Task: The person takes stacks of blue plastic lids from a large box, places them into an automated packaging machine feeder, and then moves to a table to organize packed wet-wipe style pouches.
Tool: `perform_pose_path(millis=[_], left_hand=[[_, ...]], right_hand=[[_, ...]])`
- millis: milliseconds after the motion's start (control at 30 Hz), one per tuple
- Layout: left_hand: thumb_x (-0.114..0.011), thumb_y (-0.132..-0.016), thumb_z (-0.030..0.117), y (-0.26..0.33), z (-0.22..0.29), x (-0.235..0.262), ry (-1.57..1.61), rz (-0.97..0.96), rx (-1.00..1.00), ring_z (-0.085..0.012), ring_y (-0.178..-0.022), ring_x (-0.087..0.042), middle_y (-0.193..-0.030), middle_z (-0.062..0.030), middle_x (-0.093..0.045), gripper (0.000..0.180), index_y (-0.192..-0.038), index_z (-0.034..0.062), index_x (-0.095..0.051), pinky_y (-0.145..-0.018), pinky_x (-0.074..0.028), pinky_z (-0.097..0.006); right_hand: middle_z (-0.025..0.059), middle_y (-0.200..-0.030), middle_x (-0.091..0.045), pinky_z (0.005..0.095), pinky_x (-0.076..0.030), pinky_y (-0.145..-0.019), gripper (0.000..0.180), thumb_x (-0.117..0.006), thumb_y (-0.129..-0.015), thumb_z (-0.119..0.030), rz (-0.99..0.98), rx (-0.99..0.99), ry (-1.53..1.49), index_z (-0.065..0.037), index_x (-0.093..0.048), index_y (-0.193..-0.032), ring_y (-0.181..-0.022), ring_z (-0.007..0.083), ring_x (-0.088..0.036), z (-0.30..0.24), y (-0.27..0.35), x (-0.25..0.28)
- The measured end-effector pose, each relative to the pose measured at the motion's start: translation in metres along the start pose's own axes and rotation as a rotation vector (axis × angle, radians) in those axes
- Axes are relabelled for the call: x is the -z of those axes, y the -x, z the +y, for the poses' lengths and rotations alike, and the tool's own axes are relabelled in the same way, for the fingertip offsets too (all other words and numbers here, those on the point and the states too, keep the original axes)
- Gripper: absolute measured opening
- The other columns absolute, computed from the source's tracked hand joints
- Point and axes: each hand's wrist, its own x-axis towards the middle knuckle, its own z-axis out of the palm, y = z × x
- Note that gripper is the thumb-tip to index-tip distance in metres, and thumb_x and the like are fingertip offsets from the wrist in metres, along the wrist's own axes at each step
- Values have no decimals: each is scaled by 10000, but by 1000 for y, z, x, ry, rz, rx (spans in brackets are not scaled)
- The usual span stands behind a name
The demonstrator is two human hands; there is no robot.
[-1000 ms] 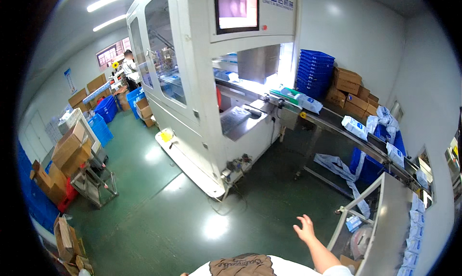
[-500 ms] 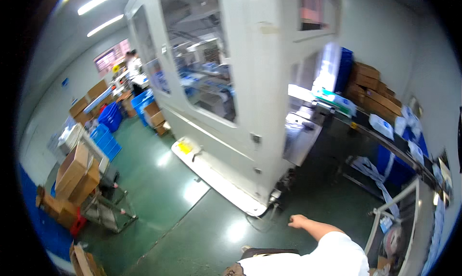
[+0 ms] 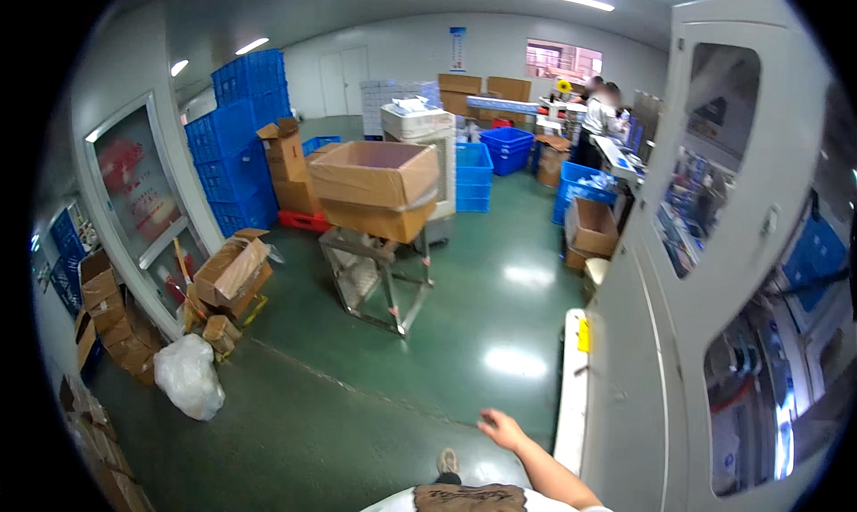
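Beside the machine (image 3: 625, 369), right hand (image 3: 504, 430) hangs over green floor (image 3: 420, 378), fingers loosely spread, nothing held. Machine's white base (image 3: 573, 405) is just to its right, apart from the hand. Left hand out of frame, so can't tell its grip. Looks like no handling under way: nothing gripped or part-placed near the right hand. Ahead, open-topped carton (image 3: 357, 186) on metal stand (image 3: 390, 289), inside hard to make out. Blue bin (image 3: 564, 195) near machine's far end holds pale items; finished or not, can't tell. Work left doesn't show.
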Motion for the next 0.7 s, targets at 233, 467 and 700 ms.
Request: perform_pose_path(millis=[233,467,700], left_hand=[[-536,-768,451,-151,133,102,-282,31,-159,-332,-1059,-520,-1129,-197,-554,552,-1084,0,-574,-905,-408,-378],[-644,-778,256,-201,431,347,339,538,-868,-253,-967,-552,-1014,-130,-575,346,-1033,36,-565,-828,-445,-341],[-632,-782,148,-177,636,553,499,887,-1069,-183,-922,-567,-1022,-81,-580,280,-1040,59,-570,-759,-459,-291]], right_hand=[[212,-1040,-584,375,-438,-856,541,-559,-774,-428,-388,-767,354,-38,-538,-1149,-980,329,-556,291,84,6],[169,-992,-578,352,-451,-803,457,-577,-776,-313,-155,-1422,95,-30,-529,-1132,-907,277,-555,286,44,110],[127,-944,-572,328,-465,-749,386,-594,-778,-198,108,-1277,-1,-23,-520,-1114,-834,224,-553,320,-201,199]])
